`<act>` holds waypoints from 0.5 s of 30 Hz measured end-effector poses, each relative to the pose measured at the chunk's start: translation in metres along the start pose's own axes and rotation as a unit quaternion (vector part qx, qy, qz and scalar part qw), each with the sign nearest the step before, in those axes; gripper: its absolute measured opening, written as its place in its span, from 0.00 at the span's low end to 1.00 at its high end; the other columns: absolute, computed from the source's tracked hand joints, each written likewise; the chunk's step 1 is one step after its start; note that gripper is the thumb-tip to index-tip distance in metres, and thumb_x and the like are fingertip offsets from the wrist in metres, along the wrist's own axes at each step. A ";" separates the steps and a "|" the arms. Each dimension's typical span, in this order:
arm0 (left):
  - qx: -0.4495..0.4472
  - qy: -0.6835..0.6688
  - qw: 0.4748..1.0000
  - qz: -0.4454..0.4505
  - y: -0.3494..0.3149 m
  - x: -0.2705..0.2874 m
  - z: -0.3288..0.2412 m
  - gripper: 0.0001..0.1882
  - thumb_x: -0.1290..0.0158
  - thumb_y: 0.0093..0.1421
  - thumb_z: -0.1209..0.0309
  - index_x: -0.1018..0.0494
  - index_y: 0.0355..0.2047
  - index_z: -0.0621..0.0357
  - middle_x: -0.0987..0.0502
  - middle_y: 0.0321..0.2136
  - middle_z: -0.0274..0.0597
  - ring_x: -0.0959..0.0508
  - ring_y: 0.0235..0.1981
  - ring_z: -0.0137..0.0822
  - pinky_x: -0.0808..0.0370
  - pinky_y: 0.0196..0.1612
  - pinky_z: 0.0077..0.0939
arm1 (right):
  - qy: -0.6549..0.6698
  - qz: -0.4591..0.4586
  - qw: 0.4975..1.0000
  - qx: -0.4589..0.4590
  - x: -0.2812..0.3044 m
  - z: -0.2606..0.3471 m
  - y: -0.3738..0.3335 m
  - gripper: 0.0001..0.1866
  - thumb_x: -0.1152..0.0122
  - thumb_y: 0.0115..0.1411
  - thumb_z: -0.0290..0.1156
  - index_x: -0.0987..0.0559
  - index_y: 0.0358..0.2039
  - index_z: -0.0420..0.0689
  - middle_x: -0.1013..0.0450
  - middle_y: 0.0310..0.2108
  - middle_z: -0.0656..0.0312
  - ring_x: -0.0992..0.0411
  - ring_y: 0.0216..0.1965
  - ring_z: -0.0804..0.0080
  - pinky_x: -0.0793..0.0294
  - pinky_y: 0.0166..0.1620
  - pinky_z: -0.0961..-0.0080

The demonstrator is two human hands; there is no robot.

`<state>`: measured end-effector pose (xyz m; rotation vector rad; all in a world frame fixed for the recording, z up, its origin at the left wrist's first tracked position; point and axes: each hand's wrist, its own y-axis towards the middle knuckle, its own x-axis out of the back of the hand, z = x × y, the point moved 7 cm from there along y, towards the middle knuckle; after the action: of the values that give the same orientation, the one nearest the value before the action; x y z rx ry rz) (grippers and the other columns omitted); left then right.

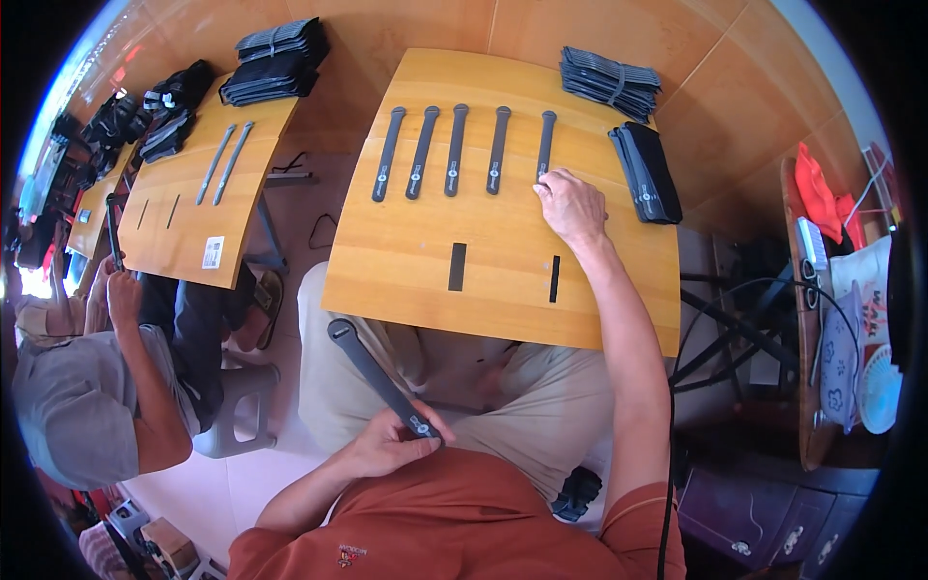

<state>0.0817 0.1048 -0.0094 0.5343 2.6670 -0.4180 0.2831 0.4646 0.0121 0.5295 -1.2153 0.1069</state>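
A rust-red shirt (435,522) fills the lower middle of the frame. Just above it, the left hand (394,445) is closed around the lower end of a dark grey strap (370,367), which slants toward the upper left. Right of centre, the right hand (573,205) is curled, fingertips at the lower end of the rightmost strap (547,140); whether it grips, I cannot tell. Four similar straps (457,145) lie leftward on the desk (401,261). Black folded pouches (646,174) lie at upper right.

I see my table (396,271) in bright, soft light; white glare burns far left, and edges bend into black corners.
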 end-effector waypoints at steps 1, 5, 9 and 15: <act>0.001 0.045 0.999 0.003 0.002 0.001 -0.002 0.08 0.43 0.68 0.79 0.25 0.46 0.60 0.18 0.43 0.38 0.22 0.42 0.26 0.25 0.51 0.26 | 0.000 0.001 1.000 -0.001 0.001 0.001 0.000 0.09 0.34 0.63 0.37 0.15 0.40 0.48 0.18 0.42 0.62 0.19 0.40 0.53 0.20 0.42 0.58; -0.021 0.090 0.996 0.002 0.010 -0.001 -0.003 0.09 0.44 0.68 0.79 0.28 0.48 0.59 0.19 0.42 0.38 0.25 0.36 0.24 0.25 0.42 0.22 | 0.003 0.035 0.999 -0.003 0.005 0.003 -0.004 0.13 0.36 0.65 0.41 0.14 0.42 0.47 0.19 0.45 0.63 0.19 0.42 0.54 0.20 0.45 0.58; 0.049 -0.025 0.998 -0.023 0.012 -0.003 0.004 0.11 0.43 0.69 0.77 0.29 0.49 0.59 0.20 0.42 0.38 0.24 0.34 0.24 0.24 0.38 0.20 | -0.011 0.063 0.998 0.013 0.009 0.010 -0.012 0.19 0.38 0.67 0.46 0.16 0.46 0.43 0.21 0.50 0.61 0.19 0.44 0.53 0.20 0.46 0.58; 0.051 -0.061 0.997 -0.023 0.012 -0.005 0.007 0.12 0.42 0.69 0.75 0.31 0.49 0.59 0.21 0.46 0.41 0.21 0.37 0.27 0.19 0.42 0.23 | 0.055 -0.004 0.998 0.017 0.037 0.027 -0.039 0.20 0.36 0.66 0.40 0.20 0.51 0.38 0.24 0.52 0.51 0.22 0.49 0.49 0.21 0.50 0.55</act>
<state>0.0928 0.1114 -0.0156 0.4633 2.5551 -0.5849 0.2871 0.4111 0.0392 0.5519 -1.1047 0.1484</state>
